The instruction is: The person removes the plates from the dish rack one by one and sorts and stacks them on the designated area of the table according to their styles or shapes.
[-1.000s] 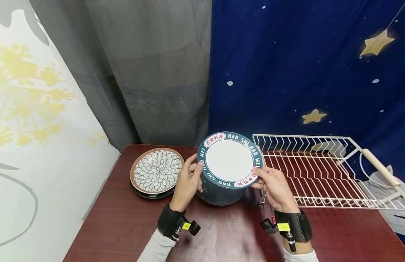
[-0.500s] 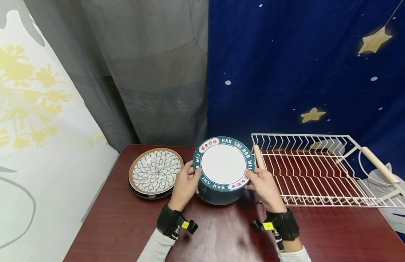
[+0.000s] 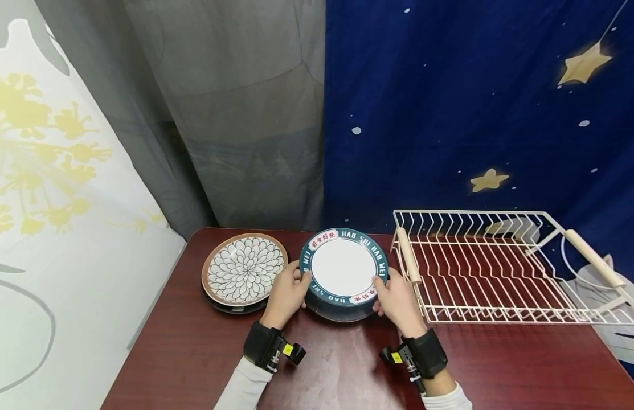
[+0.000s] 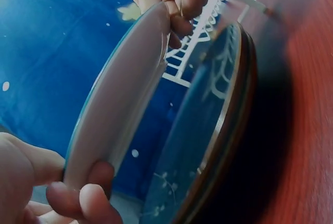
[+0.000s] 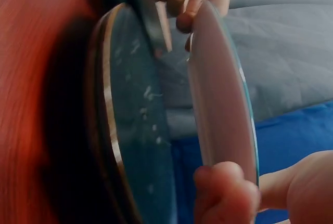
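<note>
A white plate (image 3: 344, 270) with a teal lettered rim is held level in both hands. My left hand (image 3: 287, 290) pinches its left edge, thumb on top and fingers beneath. On the opposite edge, my right hand (image 3: 397, 299) pinches the rim the same way. Directly below lies a dark teal plate (image 4: 195, 125) with a brown edge and small pale sprigs, seemingly stacked on another. Both wrist views show a gap between the white plate's pale underside (image 5: 221, 89) and the dark plate. From the head, the held plate hides most of the dark one.
Left of the hands, a brown-rimmed plate with a petal pattern (image 3: 246, 267) lies on a dark plate. A white wire dish rack with wooden handles (image 3: 409, 256) stands at the right. Curtains hang behind the red-brown table (image 3: 193, 364).
The white plate has shifted left and come lower, closer to the dark plate beneath. My right hand has moved left with it, away from the rack; both hands keep their hold.
</note>
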Motion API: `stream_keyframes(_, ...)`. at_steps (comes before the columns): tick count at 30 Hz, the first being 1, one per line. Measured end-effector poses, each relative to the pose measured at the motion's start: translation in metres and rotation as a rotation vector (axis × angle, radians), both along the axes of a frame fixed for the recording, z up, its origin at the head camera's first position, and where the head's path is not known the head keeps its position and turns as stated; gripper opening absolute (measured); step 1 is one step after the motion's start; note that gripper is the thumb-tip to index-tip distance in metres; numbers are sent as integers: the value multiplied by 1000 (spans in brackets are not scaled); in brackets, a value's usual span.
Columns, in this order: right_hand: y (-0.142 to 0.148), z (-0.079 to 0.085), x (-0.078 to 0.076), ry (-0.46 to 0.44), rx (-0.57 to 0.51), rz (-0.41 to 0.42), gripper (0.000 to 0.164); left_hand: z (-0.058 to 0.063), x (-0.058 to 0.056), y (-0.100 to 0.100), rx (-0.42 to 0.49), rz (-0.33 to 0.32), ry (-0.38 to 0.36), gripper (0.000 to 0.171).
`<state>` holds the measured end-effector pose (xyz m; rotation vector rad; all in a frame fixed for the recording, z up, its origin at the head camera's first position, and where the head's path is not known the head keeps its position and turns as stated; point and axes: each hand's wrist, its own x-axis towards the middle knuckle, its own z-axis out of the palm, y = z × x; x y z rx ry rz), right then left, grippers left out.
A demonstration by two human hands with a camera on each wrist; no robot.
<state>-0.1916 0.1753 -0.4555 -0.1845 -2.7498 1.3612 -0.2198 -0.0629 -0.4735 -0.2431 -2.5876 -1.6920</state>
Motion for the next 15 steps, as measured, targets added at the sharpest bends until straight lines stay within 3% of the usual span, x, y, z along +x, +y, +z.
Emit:
stream_keyframes(7,2,-12,-2,43,249,-15,31,-10,-3,0,-178,15,53,46)
stream_keyframes(15,1,-25,-5,64,382,-12,36,-19,-5,-2,-204,34,4,53)
